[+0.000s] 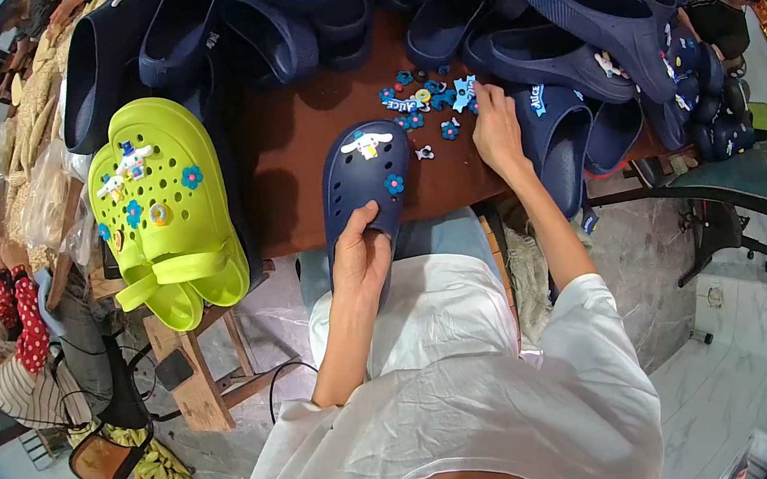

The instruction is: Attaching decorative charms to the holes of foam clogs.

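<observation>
My left hand (360, 260) grips a navy clog (353, 190) by its heel end, thumb on top. A white character charm and a blue flower charm sit in holes of its upper. My right hand (500, 135) rests on the brown table at the right edge of a small heap of shoe charms (407, 108). Its fingers are bent together beside a light-blue charm (464, 93); whatever is between the fingertips is hidden. A few loose charms, among them a blue flower charm (450, 130), lie between the clog and my right hand.
Lime-green clogs (173, 185) with several charms stand at the table's left. Navy clogs (274, 36) are piled along the back and right side. A wooden stool (193, 371) is at lower left, an office chair (735, 183) at right. Other people sit at far left and far right.
</observation>
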`<state>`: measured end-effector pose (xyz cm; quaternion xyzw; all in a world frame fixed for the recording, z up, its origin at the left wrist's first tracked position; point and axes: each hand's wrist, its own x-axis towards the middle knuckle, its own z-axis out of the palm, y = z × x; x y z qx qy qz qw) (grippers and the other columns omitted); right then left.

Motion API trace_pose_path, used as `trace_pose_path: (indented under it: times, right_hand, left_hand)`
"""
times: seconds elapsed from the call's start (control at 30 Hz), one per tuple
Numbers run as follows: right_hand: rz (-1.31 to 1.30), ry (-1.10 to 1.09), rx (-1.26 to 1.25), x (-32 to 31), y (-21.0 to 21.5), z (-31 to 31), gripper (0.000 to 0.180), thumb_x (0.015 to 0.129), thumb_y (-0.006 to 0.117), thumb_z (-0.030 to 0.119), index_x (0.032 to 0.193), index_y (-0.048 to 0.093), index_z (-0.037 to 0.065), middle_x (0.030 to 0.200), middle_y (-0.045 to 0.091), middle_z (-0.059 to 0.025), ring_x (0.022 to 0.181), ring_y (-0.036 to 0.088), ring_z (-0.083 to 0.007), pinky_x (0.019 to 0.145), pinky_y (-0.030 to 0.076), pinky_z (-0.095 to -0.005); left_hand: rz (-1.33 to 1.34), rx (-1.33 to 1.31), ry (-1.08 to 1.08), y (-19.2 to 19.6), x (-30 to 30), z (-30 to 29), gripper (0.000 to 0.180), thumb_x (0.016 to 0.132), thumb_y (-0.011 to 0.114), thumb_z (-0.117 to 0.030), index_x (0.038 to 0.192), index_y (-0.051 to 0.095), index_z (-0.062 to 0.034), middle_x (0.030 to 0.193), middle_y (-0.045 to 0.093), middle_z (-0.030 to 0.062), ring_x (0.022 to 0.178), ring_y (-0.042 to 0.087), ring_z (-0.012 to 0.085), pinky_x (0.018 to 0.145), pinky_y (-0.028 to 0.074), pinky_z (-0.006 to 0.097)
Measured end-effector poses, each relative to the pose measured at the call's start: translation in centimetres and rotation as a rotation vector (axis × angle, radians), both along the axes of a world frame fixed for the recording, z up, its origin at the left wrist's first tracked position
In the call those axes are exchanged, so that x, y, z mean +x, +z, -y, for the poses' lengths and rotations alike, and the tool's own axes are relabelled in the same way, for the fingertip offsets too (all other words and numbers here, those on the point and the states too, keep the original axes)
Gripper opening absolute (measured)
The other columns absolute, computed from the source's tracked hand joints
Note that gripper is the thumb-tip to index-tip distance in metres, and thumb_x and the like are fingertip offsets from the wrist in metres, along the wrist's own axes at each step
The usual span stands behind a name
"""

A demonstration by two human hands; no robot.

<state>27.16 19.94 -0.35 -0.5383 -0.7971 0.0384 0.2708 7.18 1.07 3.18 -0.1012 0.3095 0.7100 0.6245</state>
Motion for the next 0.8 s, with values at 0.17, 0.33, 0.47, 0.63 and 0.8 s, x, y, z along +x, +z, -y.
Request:
trace_pose_path:
  times: [0.17, 0.33, 0.47, 0.63, 0.8]
  right_hand:
    - [0.080, 0.116, -0.056, -0.8, 0.0, 0.6, 0.038, 0.079, 0.050, -0.007, 0.117, 0.056, -0.001, 0.114, 0.056, -0.0193, 0.101, 0.052, -0.0388, 0.088, 0.046, -0.0452]
    - [-0.031, 0.191, -0.093, -1.0, 0.7, 1.1, 0.025, 0.082, 0.051, -0.003, 0.103, 0.062, 0.002, 0.102, 0.059, -0.0187, 0.095, 0.055, -0.0379, 0.084, 0.046, -0.0442]
    - [-0.151, 0.142, -0.069, -0.9, 1.6, 0.4, 0.016, 0.086, 0.056, 0.003, 0.098, 0.064, 0.005, 0.099, 0.060, -0.0161, 0.095, 0.056, -0.0359, 0.084, 0.045, -0.0431]
    - [-0.177, 0.187, -0.057, -1.6, 1.9, 0.2, 0.015, 0.087, 0.062, 0.012, 0.100, 0.066, 0.006, 0.100, 0.061, -0.0124, 0.096, 0.056, -0.0334, 0.083, 0.045, -0.0423]
    - [-0.050, 0.303, -0.086, -2.7, 1.9, 0.4, 0.020, 0.083, 0.069, 0.017, 0.100, 0.067, 0.006, 0.102, 0.060, -0.0096, 0.098, 0.056, -0.0312, 0.084, 0.044, -0.0416]
  left_hand:
    - [0.015, -0.057, 0.009, 0.3, -0.1, 0.2, 0.039, 0.081, 0.066, 0.006, 0.117, 0.053, 0.0057, 0.114, 0.061, 0.0140, 0.104, 0.062, 0.0240, 0.098, 0.049, 0.036]
    - [0.082, -0.085, 0.023, 0.9, -0.1, 0.3, 0.047, 0.078, 0.066, 0.012, 0.121, 0.050, 0.0033, 0.119, 0.057, 0.0118, 0.108, 0.058, 0.0225, 0.097, 0.049, 0.035]
    - [0.071, -0.090, 0.030, 1.3, 0.0, 0.4, 0.048, 0.078, 0.067, 0.010, 0.122, 0.049, 0.0035, 0.119, 0.056, 0.0121, 0.108, 0.058, 0.0227, 0.098, 0.049, 0.035]
    - [0.129, -0.090, 0.051, 1.6, 0.0, 0.4, 0.040, 0.085, 0.060, -0.001, 0.122, 0.047, 0.0056, 0.120, 0.058, 0.0175, 0.111, 0.059, 0.0270, 0.101, 0.047, 0.039]
    - [0.134, -0.060, 0.064, 2.0, 0.2, 0.4, 0.042, 0.087, 0.056, -0.003, 0.125, 0.043, 0.0070, 0.125, 0.055, 0.0195, 0.115, 0.056, 0.0293, 0.105, 0.043, 0.042]
